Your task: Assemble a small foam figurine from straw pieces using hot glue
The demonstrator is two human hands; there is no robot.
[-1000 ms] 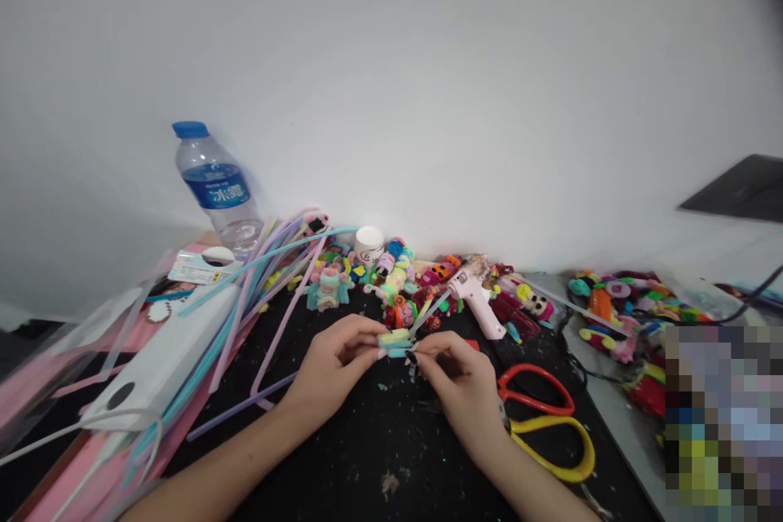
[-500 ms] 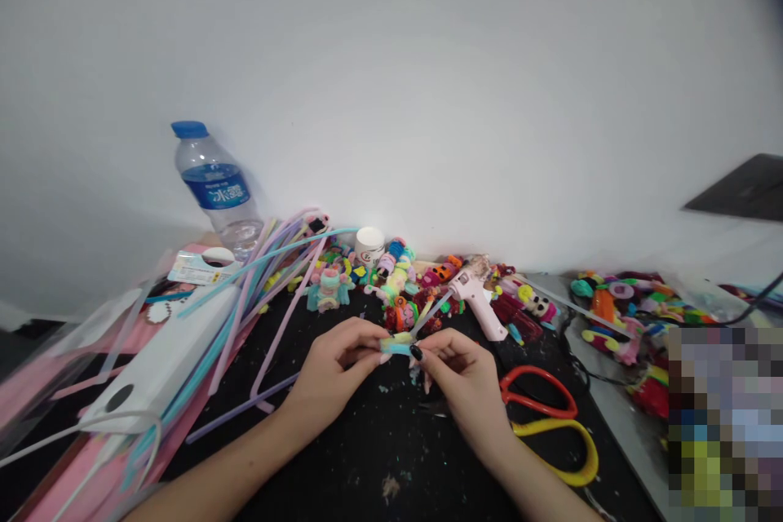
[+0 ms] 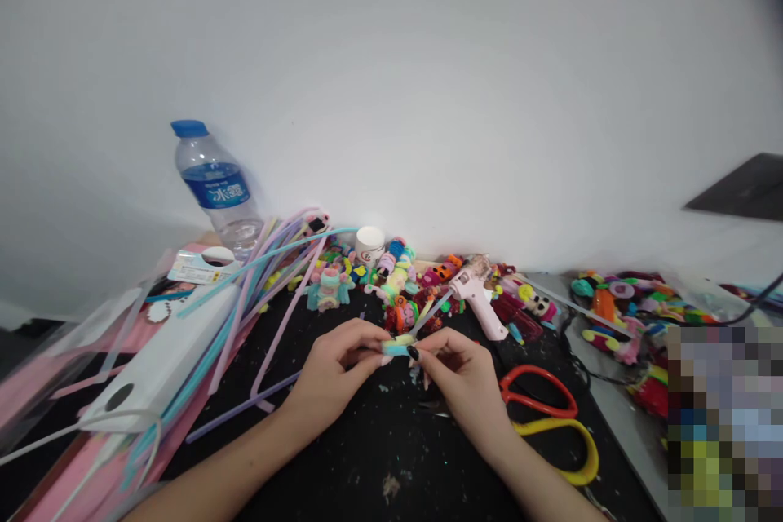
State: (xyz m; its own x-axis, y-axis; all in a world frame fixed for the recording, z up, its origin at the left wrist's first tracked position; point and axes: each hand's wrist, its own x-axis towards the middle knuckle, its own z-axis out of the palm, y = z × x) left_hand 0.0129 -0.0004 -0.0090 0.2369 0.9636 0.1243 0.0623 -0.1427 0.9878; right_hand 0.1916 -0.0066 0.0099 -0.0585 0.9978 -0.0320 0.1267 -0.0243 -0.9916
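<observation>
Between my two hands is a short piece of pipe cleaner, pale blue and yellow [image 3: 396, 349], held level above the black work surface [image 3: 379, 440]. My left hand [image 3: 346, 359] pinches its left end between thumb and fingers. My right hand [image 3: 460, 367], with a dark thumbnail, pinches the right end. Just behind the fingertips, a glue stick [image 3: 433, 311] slants down from the pink glue gun [image 3: 480, 302], which lies on its side. Scissors with red and yellow handles [image 3: 554, 424] lie beside my right wrist, their blades partly hidden under that hand.
Small fuzzy pipe-cleaner figures [image 3: 397, 277] crowd the back, around a white round container [image 3: 370, 245]. To the left are a bundle of pastel pipe cleaners [image 3: 245, 285], a white box [image 3: 162, 359] and a water bottle [image 3: 214, 188]. More colourful pieces [image 3: 612, 302] lie at right, near a cable.
The fingers have shifted very slightly around the pale blue and yellow piece, and a little more of it shows. Both hands stay in nearly the same place; everything else is unmoved.
</observation>
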